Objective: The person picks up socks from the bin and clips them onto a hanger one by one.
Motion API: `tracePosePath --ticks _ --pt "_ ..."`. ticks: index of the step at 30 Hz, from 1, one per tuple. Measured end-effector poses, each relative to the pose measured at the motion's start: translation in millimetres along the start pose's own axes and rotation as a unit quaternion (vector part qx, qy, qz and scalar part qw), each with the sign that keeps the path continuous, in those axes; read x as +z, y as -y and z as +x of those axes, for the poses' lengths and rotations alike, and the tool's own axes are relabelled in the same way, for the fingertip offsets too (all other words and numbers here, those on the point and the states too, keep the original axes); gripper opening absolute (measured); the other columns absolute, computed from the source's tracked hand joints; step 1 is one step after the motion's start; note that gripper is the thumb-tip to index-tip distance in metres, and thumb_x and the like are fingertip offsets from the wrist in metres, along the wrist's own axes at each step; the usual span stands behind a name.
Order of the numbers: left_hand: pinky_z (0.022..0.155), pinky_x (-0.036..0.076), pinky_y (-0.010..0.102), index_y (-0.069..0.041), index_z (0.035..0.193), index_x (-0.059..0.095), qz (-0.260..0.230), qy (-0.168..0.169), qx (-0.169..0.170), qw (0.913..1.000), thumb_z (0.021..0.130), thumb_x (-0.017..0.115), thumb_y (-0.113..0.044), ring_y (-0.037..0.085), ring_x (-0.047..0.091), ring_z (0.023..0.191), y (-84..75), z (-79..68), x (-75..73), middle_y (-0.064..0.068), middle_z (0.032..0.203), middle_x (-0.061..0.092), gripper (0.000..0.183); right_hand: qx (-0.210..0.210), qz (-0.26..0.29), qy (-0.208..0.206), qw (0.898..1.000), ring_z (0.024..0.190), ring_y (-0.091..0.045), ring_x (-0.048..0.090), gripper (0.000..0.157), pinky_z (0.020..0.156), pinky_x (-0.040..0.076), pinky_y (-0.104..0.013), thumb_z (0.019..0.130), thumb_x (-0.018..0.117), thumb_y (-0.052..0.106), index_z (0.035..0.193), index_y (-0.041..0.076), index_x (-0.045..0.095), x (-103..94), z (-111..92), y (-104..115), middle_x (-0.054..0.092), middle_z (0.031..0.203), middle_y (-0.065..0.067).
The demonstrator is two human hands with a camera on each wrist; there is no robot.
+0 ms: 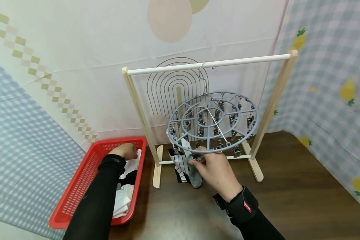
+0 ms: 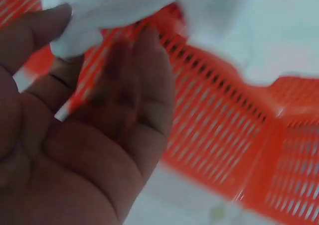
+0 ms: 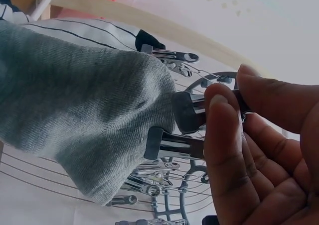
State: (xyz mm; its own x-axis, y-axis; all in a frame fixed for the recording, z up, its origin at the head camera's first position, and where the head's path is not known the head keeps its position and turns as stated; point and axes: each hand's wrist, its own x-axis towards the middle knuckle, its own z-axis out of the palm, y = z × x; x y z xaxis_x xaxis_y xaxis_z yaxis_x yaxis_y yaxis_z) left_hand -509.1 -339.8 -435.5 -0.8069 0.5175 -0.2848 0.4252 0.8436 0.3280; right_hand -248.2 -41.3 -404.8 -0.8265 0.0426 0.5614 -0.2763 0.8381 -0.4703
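Note:
My left hand [image 1: 126, 151] is down in the red basket [image 1: 75, 186] at the left. In the left wrist view, its thumb and a finger pinch the edge of a white cloth [image 2: 114, 6], whose exact kind I cannot tell. My right hand [image 1: 217, 171] is at the near rim of the grey round drying hanger [image 1: 208, 150]. Its thumb and forefinger pinch a metal clip [image 3: 189, 110] at the end of a grey sock [image 3: 99, 105]. A second clip [image 3: 172, 145] also bites that sock. Beside it hangs a white sock with black stripes [image 1: 177, 163].
The hanger hooks over the white bar of a wooden rack [image 1: 210, 64], with several metal clips dangling below it. White and black fabric pieces [image 1: 123, 200] lie in the basket. Rack and basket stand on a dark wooden table [image 1: 300, 186], with patterned cloth behind.

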Motion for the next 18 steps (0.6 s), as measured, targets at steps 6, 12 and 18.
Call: tracePosePath --ticks 6,12,18 --pt "0.059 0.040 0.036 -0.008 0.076 0.056 0.016 -0.109 0.084 0.9903 0.080 0.060 -0.003 0.019 0.044 0.063 -28.9 -45.2 -42.8 0.003 0.069 0.050 0.008 -0.013 0.008 -0.011 1.000 0.060 -0.001 0.050 0.031 0.055 0.043 -0.029 0.084 0.077 0.029 0.113 0.023 0.067 -1.5 6.6 1.6 0.066 0.077 0.006" --pt "0.067 0.051 0.039 -0.014 0.089 0.065 0.001 -0.192 0.181 0.9647 0.087 0.073 -0.014 0.016 0.058 0.074 -90.6 -94.7 -64.6 0.003 0.081 0.067 0.008 -0.017 0.014 -0.021 1.000 0.066 -0.001 0.055 0.028 0.059 0.047 -0.032 0.083 0.078 0.027 0.110 0.022 0.072 -2.7 12.2 0.8 0.073 0.086 0.004" --pt "0.068 0.056 0.034 -0.022 0.095 0.075 -0.018 -0.248 0.274 0.9291 0.089 0.073 -0.023 0.003 0.061 0.078 -148.1 -136.3 -45.7 -0.007 0.088 0.073 0.007 0.007 0.032 -0.027 0.999 0.067 0.001 0.057 0.029 0.057 0.049 -0.029 0.082 0.078 0.030 0.109 0.023 0.070 -2.2 9.5 2.2 0.072 0.084 0.005"
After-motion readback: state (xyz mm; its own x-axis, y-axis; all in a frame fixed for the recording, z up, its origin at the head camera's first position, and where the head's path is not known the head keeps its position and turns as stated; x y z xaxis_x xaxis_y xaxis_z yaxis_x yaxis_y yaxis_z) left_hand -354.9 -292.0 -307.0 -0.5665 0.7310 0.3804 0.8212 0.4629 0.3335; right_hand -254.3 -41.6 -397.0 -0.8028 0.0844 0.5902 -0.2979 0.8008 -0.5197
